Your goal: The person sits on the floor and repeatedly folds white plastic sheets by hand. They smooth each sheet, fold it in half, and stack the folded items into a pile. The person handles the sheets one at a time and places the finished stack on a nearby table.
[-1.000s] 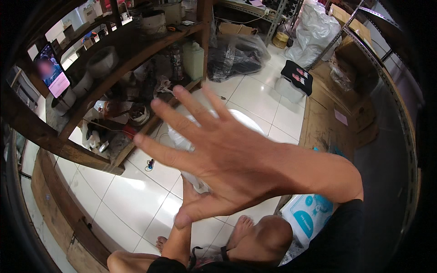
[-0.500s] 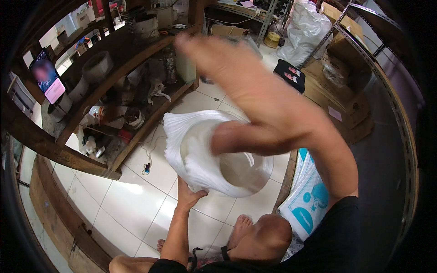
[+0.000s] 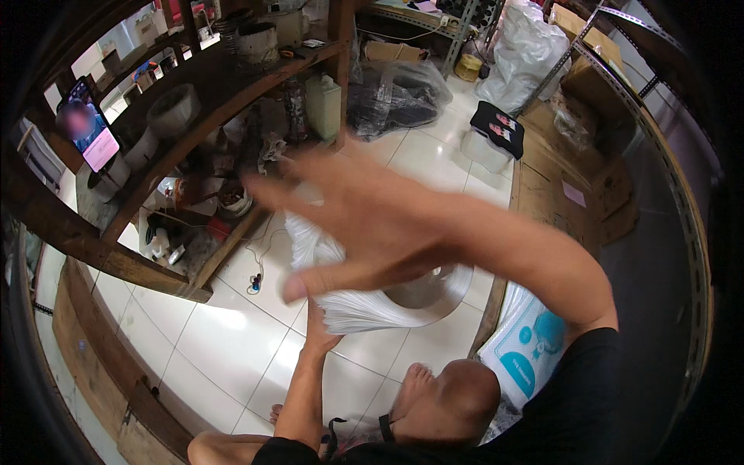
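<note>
- Right hand point(image 3: 364, 221) had come down from the upper middle of the view, and its fingers had swung toward the left; the left hand point(image 3: 319, 332) had stayed at nearly the same place.
- The white pleated bundle point(image 3: 349, 311) lay below the right hand as the camera saw it, and up and to the right of the left wrist.
- The bundle's loose pleats fanned toward the lower left; its rounded rim curved around a hollow at the right. The right hand covered much of the upper part, so a long axis could not be fixed.
- The left hand was the nearer of the two: it met the bundle at the lower-left edge, beside the fanned pleats.
- The right hand was open and blurred, palm toward the bundle, fingers spread to the left, thumb apart and lower. It held nothing visible; whether it touched the pleats could not be told.
- The left hand appeared to support the bundle's edge. Its fingers were hidden beneath the pleats, so the closure of its grip could not be told.
- White floor tiles point(image 3: 205, 341) showed around the bundle; a blue-and-white package point(image 3: 527, 341) lay to the right, near the person's knee point(image 3: 469, 395).
</note>
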Tool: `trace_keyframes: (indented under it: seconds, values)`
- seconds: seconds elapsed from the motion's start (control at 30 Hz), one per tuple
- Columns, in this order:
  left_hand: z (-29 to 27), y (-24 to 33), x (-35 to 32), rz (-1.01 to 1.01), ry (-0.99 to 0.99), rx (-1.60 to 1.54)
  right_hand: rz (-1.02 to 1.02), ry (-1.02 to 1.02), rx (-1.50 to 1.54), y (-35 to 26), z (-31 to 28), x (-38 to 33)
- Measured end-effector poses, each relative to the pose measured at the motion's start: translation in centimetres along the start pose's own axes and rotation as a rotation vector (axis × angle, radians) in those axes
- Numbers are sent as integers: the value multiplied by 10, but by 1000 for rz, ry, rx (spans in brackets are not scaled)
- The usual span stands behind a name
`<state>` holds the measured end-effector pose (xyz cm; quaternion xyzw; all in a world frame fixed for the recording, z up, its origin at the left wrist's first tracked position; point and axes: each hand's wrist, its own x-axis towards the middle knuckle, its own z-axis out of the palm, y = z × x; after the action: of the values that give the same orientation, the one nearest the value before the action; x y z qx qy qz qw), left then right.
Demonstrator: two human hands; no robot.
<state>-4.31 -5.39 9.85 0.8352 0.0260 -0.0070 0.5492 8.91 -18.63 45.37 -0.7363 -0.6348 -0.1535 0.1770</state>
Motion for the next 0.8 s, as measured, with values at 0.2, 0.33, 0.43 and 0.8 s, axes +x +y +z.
trace_keyframes:
  seconds: [0.2, 0.33, 0.43, 0.8]
  values:
    - [12, -5, 4, 36, -3, 21, -16, -72, -12, -42, -24, -14]
    - [2, -4, 8, 0, 48, -72, -64, 22, 78, -44, -11, -14]
    - [14, -10, 6, -4, 28, -88, -46, -50, 85, -48, -4, -29]
    - [4, -13, 5, -7, 37, -92, 33, 54, -140, -10, -16, -29]
